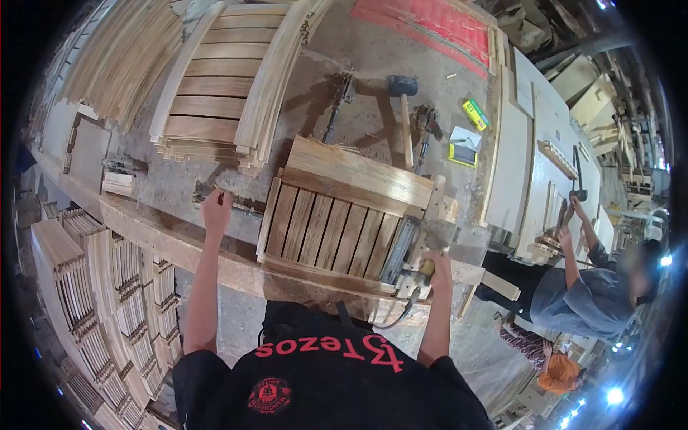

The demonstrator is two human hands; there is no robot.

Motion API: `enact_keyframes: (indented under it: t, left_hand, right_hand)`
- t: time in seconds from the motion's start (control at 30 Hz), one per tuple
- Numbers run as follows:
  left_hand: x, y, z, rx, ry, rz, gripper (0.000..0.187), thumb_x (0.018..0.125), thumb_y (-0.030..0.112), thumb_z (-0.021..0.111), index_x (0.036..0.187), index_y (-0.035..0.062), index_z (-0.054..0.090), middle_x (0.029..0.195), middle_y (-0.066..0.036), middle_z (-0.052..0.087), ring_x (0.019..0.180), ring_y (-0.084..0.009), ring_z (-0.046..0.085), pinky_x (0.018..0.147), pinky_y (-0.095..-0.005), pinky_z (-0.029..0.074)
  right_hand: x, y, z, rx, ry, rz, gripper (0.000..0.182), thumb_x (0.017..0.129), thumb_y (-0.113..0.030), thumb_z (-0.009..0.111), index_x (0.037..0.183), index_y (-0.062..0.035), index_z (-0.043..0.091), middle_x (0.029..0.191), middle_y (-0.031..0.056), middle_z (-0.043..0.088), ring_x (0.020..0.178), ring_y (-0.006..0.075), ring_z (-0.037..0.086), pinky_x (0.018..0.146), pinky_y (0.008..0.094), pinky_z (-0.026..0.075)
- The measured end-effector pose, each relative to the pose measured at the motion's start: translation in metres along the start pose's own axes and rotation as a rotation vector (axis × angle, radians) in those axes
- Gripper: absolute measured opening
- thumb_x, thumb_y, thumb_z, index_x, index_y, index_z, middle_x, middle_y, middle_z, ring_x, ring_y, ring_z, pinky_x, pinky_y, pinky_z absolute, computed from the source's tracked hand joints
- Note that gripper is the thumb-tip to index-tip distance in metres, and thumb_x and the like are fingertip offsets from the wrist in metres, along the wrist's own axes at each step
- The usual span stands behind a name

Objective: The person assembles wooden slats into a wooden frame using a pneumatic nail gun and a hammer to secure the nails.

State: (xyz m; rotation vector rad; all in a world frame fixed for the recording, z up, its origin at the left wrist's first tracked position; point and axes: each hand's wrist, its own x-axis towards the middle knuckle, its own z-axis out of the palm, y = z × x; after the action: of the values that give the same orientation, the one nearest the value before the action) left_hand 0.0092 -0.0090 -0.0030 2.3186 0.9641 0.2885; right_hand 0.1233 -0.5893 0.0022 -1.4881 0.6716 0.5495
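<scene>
A slatted wooden panel (pixel 330 229) lies on the workbench (pixel 172 236) in front of me, with a wide board (pixel 355 172) along its far side. My left hand (pixel 216 209) is raised left of the panel, fingers pinched together; anything between them is too small to name. At the panel's right end, my right hand (pixel 434 269) is closed round the yellowish handle of a tool, near a metal clamp bar (pixel 401 247). A black-headed mallet (pixel 403 118) lies beyond the panel.
Stacked slatted panels (pixel 218 79) stand at the back left, and more wooden frames (pixel 107 287) at the lower left. A yellow-green box (pixel 475 113) and a yellow-edged box (pixel 464 149) lie at the back right. A person (pixel 588 294) holding a hammer works at the right.
</scene>
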Motion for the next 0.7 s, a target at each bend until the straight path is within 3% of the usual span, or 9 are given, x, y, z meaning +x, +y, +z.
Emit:
enact_keyframes:
  t: [0.07,0.1,0.23,0.37,0.47,0.7]
  left_hand:
    - [-0.001,0.008,-0.003,-0.002,0.029,0.001,0.021,0.084,0.020,0.062,0.079,-0.0011,0.063,0.064,-0.017,0.059,0.058,-0.0322,0.059,0.057,-0.0388,0.045]
    - [-0.004,0.012,-0.005,0.000,0.039,-0.003,0.021,0.084,0.020,0.062,0.079,-0.0009,0.063,0.064,-0.017,0.059,0.057,-0.0320,0.059,0.056,-0.0387,0.045]
    - [-0.002,0.004,-0.001,-0.047,0.066,0.010,0.021,0.084,0.019,0.063,0.079,-0.0012,0.062,0.061,-0.015,0.057,0.053,-0.0271,0.055,0.055,-0.0373,0.044]
    - [-0.003,-0.001,0.001,-0.078,0.035,0.002,0.022,0.085,0.020,0.063,0.077,-0.0009,0.061,0.059,-0.013,0.054,0.051,-0.0221,0.050,0.053,-0.0360,0.041]
    - [-0.001,0.002,0.000,-0.078,0.051,0.000,0.023,0.085,0.020,0.062,0.076,-0.0008,0.060,0.058,-0.013,0.052,0.050,-0.0204,0.048,0.052,-0.0352,0.040]
    - [-0.002,0.003,-0.002,-0.079,0.046,0.016,0.023,0.086,0.020,0.061,0.077,-0.0014,0.060,0.059,-0.011,0.053,0.050,-0.0180,0.047,0.053,-0.0340,0.040]
  right_hand:
    - [-0.007,0.004,-0.003,0.176,-0.162,0.136,0.014,0.079,-0.014,0.062,0.086,-0.0022,0.061,0.069,0.0091,0.056,0.060,0.0205,0.057,0.057,0.0341,0.048]
    - [-0.016,-0.001,0.011,0.257,-0.104,0.167,0.018,0.084,-0.020,0.060,0.090,-0.0026,0.060,0.061,0.0077,0.051,0.054,0.0207,0.055,0.052,0.0353,0.046]
    - [-0.047,-0.049,0.060,0.045,0.060,0.107,0.024,0.090,-0.027,0.061,0.097,-0.0044,0.060,0.056,0.0038,0.048,0.042,0.0176,0.048,0.040,0.0326,0.040]
    - [-0.027,-0.040,0.065,-0.263,0.117,0.023,0.017,0.088,-0.020,0.065,0.089,-0.0050,0.056,0.054,0.0023,0.049,0.038,0.0140,0.047,0.035,0.0302,0.037]
    - [-0.036,-0.048,0.075,-0.284,0.139,-0.013,0.015,0.087,-0.015,0.066,0.081,-0.0032,0.058,0.053,0.0024,0.048,0.038,0.0132,0.046,0.035,0.0296,0.035]
    - [-0.040,-0.041,0.079,-0.293,0.156,-0.061,0.015,0.087,-0.014,0.065,0.082,-0.0027,0.057,0.053,0.0020,0.048,0.038,0.0125,0.045,0.035,0.0293,0.035]
